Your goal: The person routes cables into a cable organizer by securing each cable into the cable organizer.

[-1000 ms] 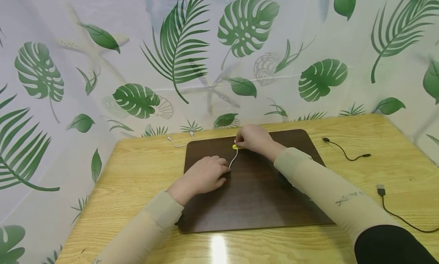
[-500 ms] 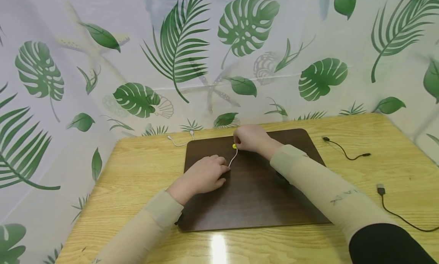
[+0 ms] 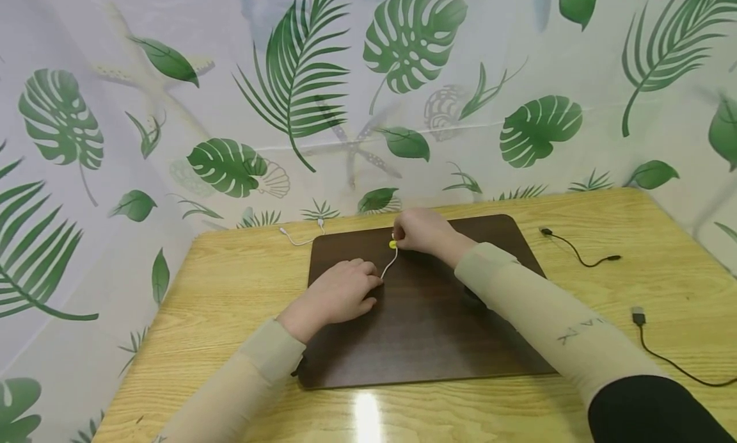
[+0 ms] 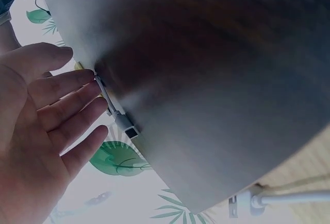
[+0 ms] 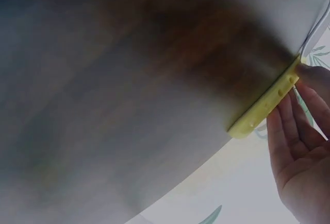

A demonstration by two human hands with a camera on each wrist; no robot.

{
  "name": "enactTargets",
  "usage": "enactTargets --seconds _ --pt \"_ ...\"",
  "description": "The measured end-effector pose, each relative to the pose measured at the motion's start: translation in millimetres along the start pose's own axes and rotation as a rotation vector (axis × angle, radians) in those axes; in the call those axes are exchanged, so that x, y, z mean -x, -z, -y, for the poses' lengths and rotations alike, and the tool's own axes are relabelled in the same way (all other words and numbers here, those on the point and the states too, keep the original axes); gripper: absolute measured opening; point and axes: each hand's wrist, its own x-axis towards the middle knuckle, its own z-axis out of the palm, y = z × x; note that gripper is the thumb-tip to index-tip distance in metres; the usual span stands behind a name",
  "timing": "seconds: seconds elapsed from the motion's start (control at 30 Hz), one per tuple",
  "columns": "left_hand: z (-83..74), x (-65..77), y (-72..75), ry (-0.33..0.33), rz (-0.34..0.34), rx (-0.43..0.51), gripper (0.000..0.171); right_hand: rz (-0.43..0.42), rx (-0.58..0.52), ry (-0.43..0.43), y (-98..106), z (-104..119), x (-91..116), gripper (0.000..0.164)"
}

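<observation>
On the far part of a dark brown board (image 3: 414,334), a yellow cable holder (image 5: 265,108) with a row of small notches lies lengthwise. A thin white USB cable (image 3: 389,264) runs from its near end toward my left hand. With thumb and fingers my right hand (image 3: 423,228) pinches the cable right at the holder, hiding much of the holder in the head view. My left hand (image 3: 340,292) rests over the board, fingers extended and thumb apart, fingertips touching the cable. Beyond them the cable's USB plug (image 4: 126,125) shows in the left wrist view.
Another white cable (image 3: 296,241) lies behind the board's far left corner. To the right are a short black cable (image 3: 576,251) and a black USB cable (image 3: 640,319). A leaf-print backdrop (image 3: 259,123) rises behind the wooden table (image 3: 213,289).
Both hands stay in nearly the same places. The right hand and forearm shift slightly at the yellow cable holder; the view moves a little.
</observation>
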Motion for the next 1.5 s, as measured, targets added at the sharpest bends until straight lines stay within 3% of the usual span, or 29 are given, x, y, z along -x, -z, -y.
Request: enactTargets --seconds 0.6,0.8,1.1,1.3,1.5 --pt "1.9 6.0 8.6 0.011 0.036 -0.014 0.032 -0.015 -0.011 -0.051 -6.1 -0.5 2.3 0.016" --pt "3.0 7.3 10.4 -0.006 0.052 -0.010 0.029 0.012 0.045 0.037 -4.7 -2.3 4.2 0.010" --pt "13.6 11.7 11.8 -0.015 -0.011 -0.027 0.028 0.106 0.125 0.118 12.8 -3.1 6.4 0.021" --pt "20.5 16.0 16.5 0.015 -0.031 -0.048 0.033 0.071 0.184 0.185 20.3 1.5 8.4 0.031" --pt "30.9 20.8 20.2 0.059 -0.057 -0.070 0.037 0.051 0.245 0.188 24.2 12.9 11.1 0.039"
